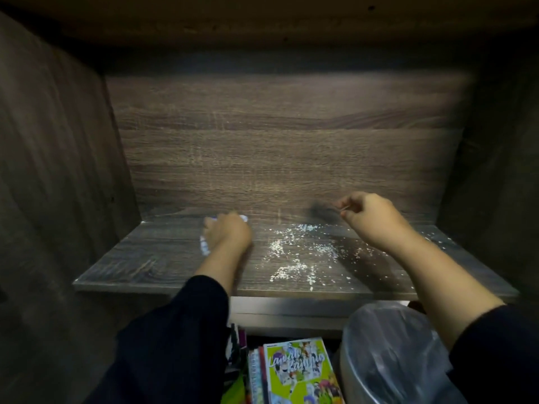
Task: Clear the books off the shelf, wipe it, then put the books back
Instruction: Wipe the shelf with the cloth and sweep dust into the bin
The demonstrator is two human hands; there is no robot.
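Both arms stretched forward, dark sleeves pushed up. Left hand (227,233) knuckles-up, fingers curled tight round something white. Right hand (369,218) is raised a bit, fingertips pinched together, wrist bent.

Looks like a home, bedroom or study corner; dark wood-grain laminate shelf cubby (163,258) with white crumbs (294,252) scattered on its right half; colourful comic-style paperback books (300,371) stacked near, below the shelf; clear-plastic-lined waste bin (390,354) just right of them; dim light.
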